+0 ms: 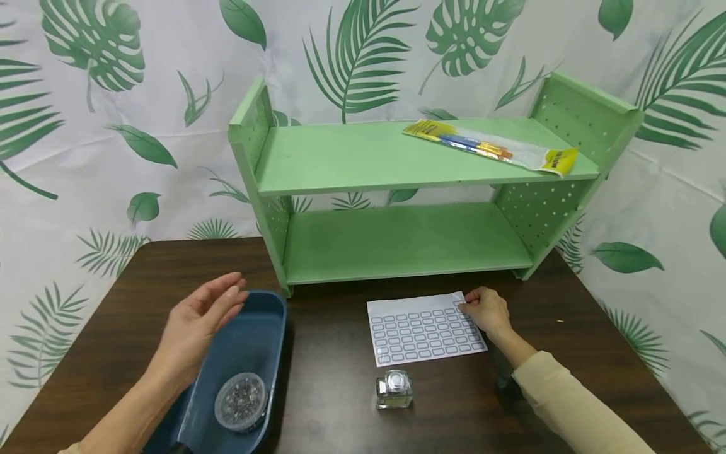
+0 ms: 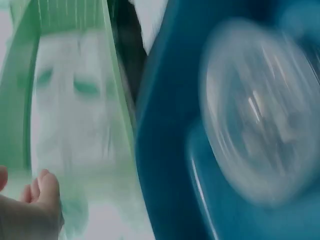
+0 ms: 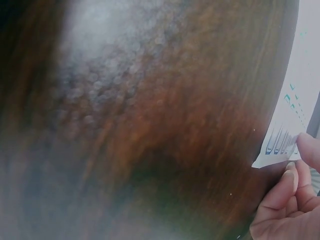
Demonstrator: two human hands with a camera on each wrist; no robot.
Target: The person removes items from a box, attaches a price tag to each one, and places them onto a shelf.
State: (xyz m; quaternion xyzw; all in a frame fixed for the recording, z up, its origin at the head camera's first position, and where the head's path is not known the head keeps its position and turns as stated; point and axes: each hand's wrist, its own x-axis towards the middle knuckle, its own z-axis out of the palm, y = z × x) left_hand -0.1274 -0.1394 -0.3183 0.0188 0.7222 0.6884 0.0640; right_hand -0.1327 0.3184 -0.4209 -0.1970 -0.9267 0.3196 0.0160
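Observation:
My right hand (image 1: pixel 488 310) pinches the upper right corner of a white sticker sheet (image 1: pixel 425 331) printed with rows of small outlined rectangles. In the right wrist view, the thumb lies over the sheet (image 3: pixel 285 137) and the fingertips are under its edge. My left hand (image 1: pixel 195 325) hovers over the blue tray (image 1: pixel 280 309), its fingers loosely bent, with nothing visible in them. Inside that tray sits a round clear container (image 1: pixel 241 401) of small shiny pieces, blurred in the left wrist view. A small square glass bottle (image 1: pixel 394 391) stands in front of the sheet.
Behind the sheet rises a green two-tier shelf (image 1: pixel 408 246) with perforated sides. A clear packet of brushes (image 1: pixel 493 148) with yellow ends lies on its upper tier. All of it stands on a dark wooden table (image 1: pixel 329 378) before a leaf-patterned cloth (image 1: pixel 187 38).

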